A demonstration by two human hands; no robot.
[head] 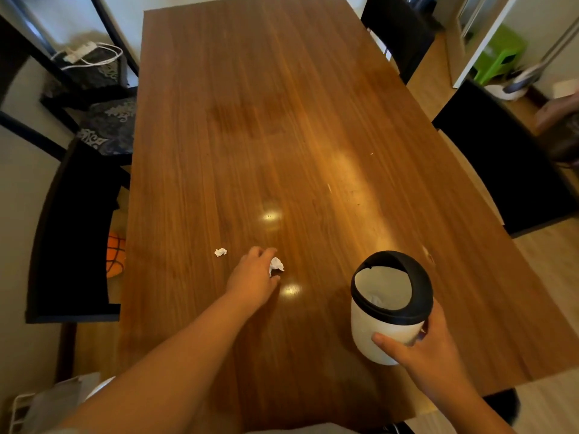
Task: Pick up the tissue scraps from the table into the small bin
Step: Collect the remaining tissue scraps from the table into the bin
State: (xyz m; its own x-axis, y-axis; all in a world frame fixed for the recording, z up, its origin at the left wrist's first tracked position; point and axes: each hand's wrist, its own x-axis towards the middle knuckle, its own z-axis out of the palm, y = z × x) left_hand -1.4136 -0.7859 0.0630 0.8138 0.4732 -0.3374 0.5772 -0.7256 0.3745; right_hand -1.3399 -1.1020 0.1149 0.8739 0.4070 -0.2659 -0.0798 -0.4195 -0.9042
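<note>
On the wooden table (282,120), my left hand (252,278) has its fingers closed around a crumpled white tissue scrap (276,265), low over the table top. A second, smaller tissue scrap (220,252) lies on the wood to the left of that hand. My right hand (419,346) grips the lower side of the small bin (385,311), a white tub with a black domed lid whose opening faces up and to the left. White tissue shows inside the opening.
Dark chairs stand along both long sides of the table, one at the left (75,233) and one at the right (513,170). An orange ball (115,255) lies on the floor under the left chair. The near table edge runs below my forearms.
</note>
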